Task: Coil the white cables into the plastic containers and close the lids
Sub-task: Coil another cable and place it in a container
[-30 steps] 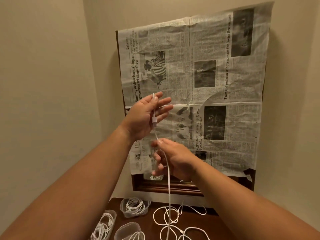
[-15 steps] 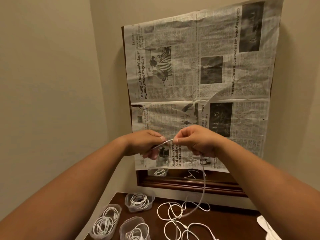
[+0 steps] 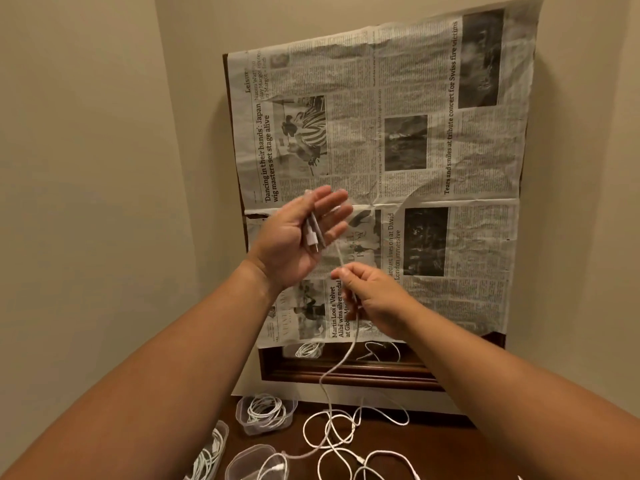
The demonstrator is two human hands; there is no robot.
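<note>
My left hand (image 3: 298, 237) is raised with its palm toward me and fingers spread; the plug end of a white cable (image 3: 337, 368) lies along the palm and loops around the fingers. My right hand (image 3: 372, 296), just below and to the right, pinches the same cable between thumb and forefinger. From there the cable drops to the dark wooden table (image 3: 450, 452), where it lies in loose tangles. Three clear plastic containers stand at the table's left: one (image 3: 265, 414) at the back, one (image 3: 211, 455) at the left edge, one (image 3: 252, 462) at the front, each holding coiled white cable. No lids show.
A newspaper sheet (image 3: 398, 150) is taped over a dark wooden frame (image 3: 346, 375) on the beige wall, directly behind my hands. A side wall stands close on the left. More loose white cable (image 3: 381, 459) lies on the table at the front.
My hands, close together at the same height half a second ago, have separated: the left has risen and spread its fingers with cable over it, the right has dropped lower along the cable.
</note>
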